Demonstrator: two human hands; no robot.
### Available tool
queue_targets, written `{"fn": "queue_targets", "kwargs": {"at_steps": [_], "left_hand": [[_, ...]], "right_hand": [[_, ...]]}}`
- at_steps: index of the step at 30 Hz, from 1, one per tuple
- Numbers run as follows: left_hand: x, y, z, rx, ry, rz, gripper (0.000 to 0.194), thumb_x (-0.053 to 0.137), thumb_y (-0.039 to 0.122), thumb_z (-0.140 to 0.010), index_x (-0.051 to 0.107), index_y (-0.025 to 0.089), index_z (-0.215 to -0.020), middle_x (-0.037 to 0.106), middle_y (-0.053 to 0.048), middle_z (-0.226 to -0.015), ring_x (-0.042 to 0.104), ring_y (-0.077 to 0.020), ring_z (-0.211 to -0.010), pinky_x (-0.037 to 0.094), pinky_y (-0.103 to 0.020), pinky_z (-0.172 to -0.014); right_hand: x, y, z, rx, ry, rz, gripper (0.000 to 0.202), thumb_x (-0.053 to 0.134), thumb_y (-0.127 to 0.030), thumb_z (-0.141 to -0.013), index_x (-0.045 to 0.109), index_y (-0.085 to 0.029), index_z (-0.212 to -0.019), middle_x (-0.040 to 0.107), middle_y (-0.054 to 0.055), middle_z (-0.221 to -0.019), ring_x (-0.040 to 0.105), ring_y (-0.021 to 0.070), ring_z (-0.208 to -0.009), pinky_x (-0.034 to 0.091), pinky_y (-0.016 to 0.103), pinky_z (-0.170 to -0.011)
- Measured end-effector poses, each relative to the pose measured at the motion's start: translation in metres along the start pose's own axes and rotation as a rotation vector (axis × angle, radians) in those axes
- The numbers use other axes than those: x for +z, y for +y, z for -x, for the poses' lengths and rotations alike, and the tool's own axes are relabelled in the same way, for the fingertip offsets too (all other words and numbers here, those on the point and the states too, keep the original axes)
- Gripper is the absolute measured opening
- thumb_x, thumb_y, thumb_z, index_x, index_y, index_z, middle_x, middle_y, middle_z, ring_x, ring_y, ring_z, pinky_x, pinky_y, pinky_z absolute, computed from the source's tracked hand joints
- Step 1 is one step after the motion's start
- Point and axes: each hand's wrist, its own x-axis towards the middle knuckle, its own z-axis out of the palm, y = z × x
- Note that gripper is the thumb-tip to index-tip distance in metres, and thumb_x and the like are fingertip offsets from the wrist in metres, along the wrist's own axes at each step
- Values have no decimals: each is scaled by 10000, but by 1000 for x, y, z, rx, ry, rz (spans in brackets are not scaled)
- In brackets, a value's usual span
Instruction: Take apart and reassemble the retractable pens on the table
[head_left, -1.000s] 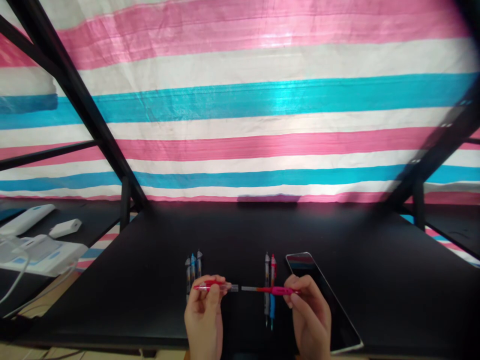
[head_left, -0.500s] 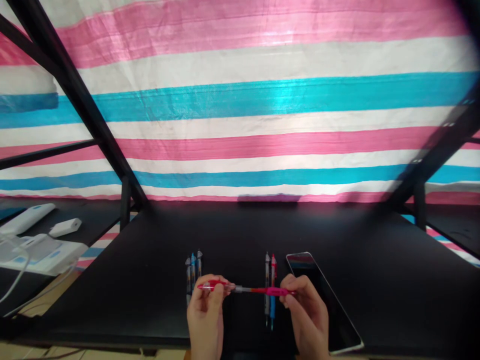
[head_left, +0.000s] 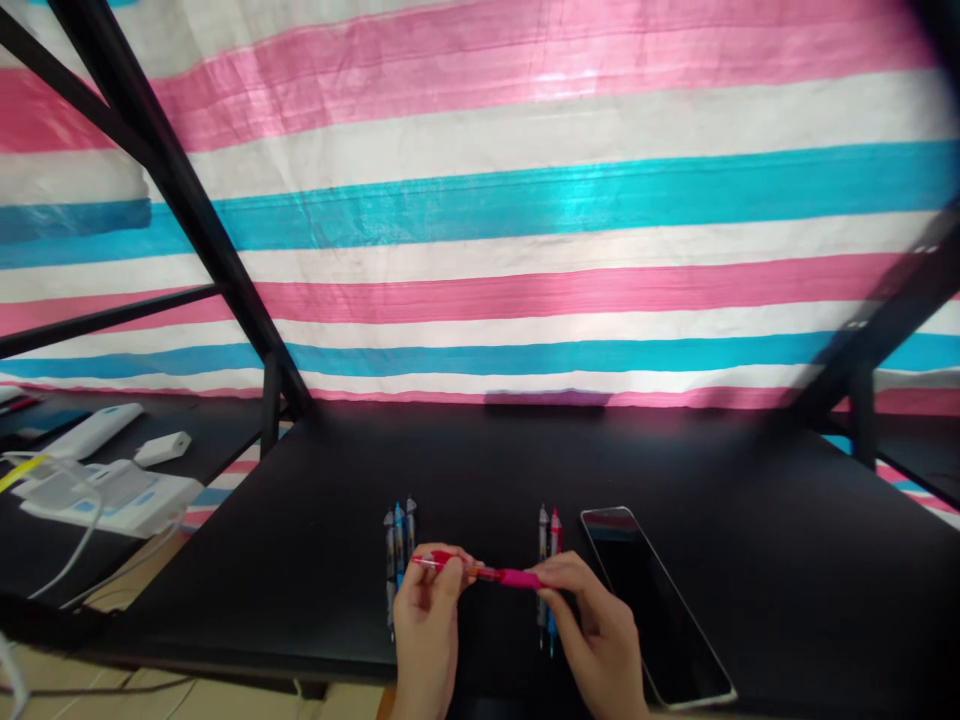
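My left hand [head_left: 431,610] pinches the red upper barrel [head_left: 436,562] of a pen, its clear end pointing left. My right hand [head_left: 589,610] grips the pink front part [head_left: 519,579] of the pen between thumb and fingers. The two parts lie in one line, with a short orange-red stretch showing between them. Behind my left hand several pens [head_left: 399,530] lie side by side, partly hidden. Left of my right hand lie a grey pen [head_left: 542,540] and a pen with a red top [head_left: 556,535], above a blue lower part.
A phone [head_left: 660,610] with a dark screen lies right of my right hand on the black table [head_left: 300,560]. White power strips and cables [head_left: 150,503] are at the far left. Black metal bars [head_left: 202,230] slant up on both sides before a striped sheet [head_left: 465,220].
My right hand has moved left toward my left hand, and the pink part now sits closer to the red barrel, with less of the inner tube showing. The view has shifted slightly left.
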Motion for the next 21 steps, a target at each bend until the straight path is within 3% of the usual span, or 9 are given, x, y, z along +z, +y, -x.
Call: {"fn": "queue_targets", "kwargs": {"at_steps": [2, 6, 8, 10, 13, 15, 19, 21], "left_hand": [[0, -1, 0, -10, 2, 7, 312, 885, 423, -691, 715, 175, -777, 696, -17, -769, 657, -150, -713, 557, -251, -721], [-3, -3, 0, -3, -23, 6, 308, 877, 420, -702, 714, 167, -765, 691, -22, -763, 666, -155, -705, 563, -261, -714], [-4, -4, 0, -2, -6, 19, 309, 880, 417, -698, 716, 166, -773, 693, -23, -770, 674, -159, -717, 567, -265, -718], [-4, -4, 0, -8, 14, 39, 313, 887, 414, -689, 716, 169, -783, 697, -22, -775, 681, -161, -726, 571, -267, -721], [-3, -4, 0, -9, 6, 43, 317, 888, 415, -689, 714, 168, -786, 701, -21, -770, 684, -160, -719, 572, -271, -729], [-3, -3, 0, -7, -3, 35, 321, 886, 419, -691, 714, 165, -785, 701, -21, -766, 682, -158, -711, 570, -271, -729], [-4, -4, 0, -5, 7, 37, 328, 891, 423, -681, 712, 166, -781, 704, -21, -768, 680, -157, -710, 567, -264, -717], [-4, -4, 0, -4, 11, 42, 324, 891, 420, -683, 712, 169, -783, 705, -19, -773, 682, -156, -714, 567, -262, -720]], "right_hand": [[0, 0, 1, 10, -6, 50, 107, 613, -177, -959, 702, -219, -917, 700, 46, -822, 692, 197, -750, 552, 276, -678], [0, 0, 3, 42, -60, 168, 282, 540, -255, -1007, 666, -212, -759, 631, 20, -691, 619, 166, -610, 482, 258, -574], [2, 0, 4, 26, -46, 184, 144, 572, -277, -992, 699, -216, -964, 685, 39, -793, 636, 175, -641, 505, 271, -603], [4, 0, 4, -3, -7, 182, 203, 621, -256, -961, 654, -222, -1158, 719, 56, -895, 657, 185, -682, 527, 277, -624], [4, 0, 3, -26, -7, 195, 88, 593, -205, -968, 676, -224, -985, 680, 34, -801, 636, 177, -649, 502, 264, -585], [3, 0, 2, -23, -52, 216, 186, 561, -223, -989, 675, -221, -842, 637, 25, -735, 620, 176, -632, 485, 266, -577], [3, 0, 3, -24, -43, 236, 165, 620, -295, -966, 671, -220, -1103, 697, 49, -854, 615, 176, -615, 505, 276, -575], [4, 1, 3, -29, -9, 246, 158, 623, -264, -960, 651, -219, -1109, 695, 42, -847, 604, 164, -588, 499, 262, -550]]}}
